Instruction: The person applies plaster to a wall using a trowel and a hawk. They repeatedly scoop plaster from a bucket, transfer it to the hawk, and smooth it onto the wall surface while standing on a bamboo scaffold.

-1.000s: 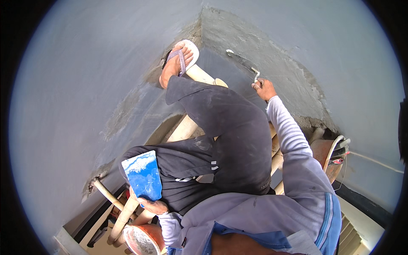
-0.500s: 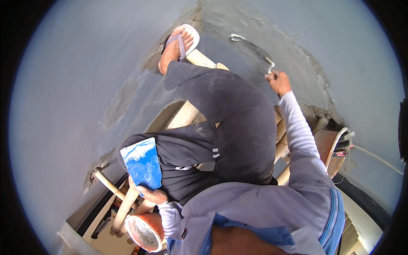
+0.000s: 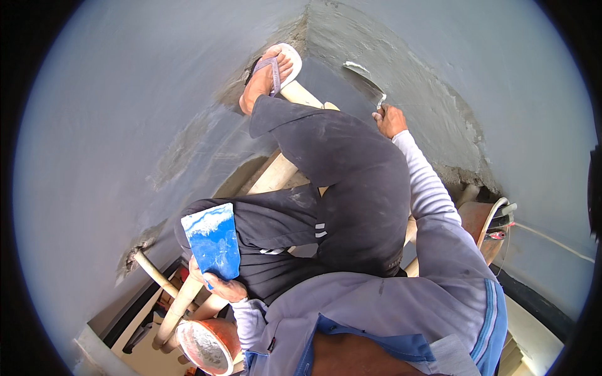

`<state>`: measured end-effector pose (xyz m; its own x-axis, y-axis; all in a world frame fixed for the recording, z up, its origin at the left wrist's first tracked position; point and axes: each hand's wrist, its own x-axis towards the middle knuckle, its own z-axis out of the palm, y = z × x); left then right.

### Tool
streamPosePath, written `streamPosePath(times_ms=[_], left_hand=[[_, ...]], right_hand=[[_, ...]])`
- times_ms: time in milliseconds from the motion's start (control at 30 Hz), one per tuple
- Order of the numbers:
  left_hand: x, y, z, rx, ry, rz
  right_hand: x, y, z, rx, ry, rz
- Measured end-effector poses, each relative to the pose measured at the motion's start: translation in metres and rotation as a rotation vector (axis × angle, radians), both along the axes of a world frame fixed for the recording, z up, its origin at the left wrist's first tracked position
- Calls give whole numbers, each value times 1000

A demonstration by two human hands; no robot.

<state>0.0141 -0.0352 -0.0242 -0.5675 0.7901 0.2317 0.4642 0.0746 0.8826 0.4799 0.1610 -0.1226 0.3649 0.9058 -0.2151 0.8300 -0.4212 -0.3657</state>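
Observation:
My right hand (image 3: 390, 120) grips the handle of a metal trowel (image 3: 364, 82), whose blade lies against the grey plastered patch (image 3: 414, 100) near the wall corner, with white material along its tip. My left hand (image 3: 222, 283) holds the lower edge of a blue board (image 3: 210, 241) over my bent leg; white paste crusts the board's top. My dark-trousered legs (image 3: 342, 182) are crossed, and my sandalled foot (image 3: 266, 78) rests up near the corner by a pale pole (image 3: 299, 94).
An orange bucket (image 3: 222, 335) with whitish residue is below my left hand. Bamboo poles (image 3: 185, 301) run beneath me, one entering a hole in the left wall (image 3: 94, 163). At right, another container (image 3: 480, 222) holds tools; a pale cord (image 3: 552, 243) crosses the wall. Stairs show below right.
My right hand and trowel moved up and right along the plastered patch, then back left. My left hand and board stay over my leg, shifted slightly in view with the scene.

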Motion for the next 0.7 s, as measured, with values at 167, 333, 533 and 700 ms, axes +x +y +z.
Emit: streamPosePath(times_ms=[167, 333, 533, 700], left_hand=[[-11, -8, -14, 32, -126, -2], [-20, -15, -22, -16, -4, -27], [-13, -10, -12, -40, 34, -24], [-10, -4, -8, 7, -61, -35]], right_hand=[[-1, 10, 15, 51, 17, 23], [4, 10, 25, 71, 67, 9], [8, 7, 48, 123, 178, -52], [19, 7, 67, 43, 368, -150]])
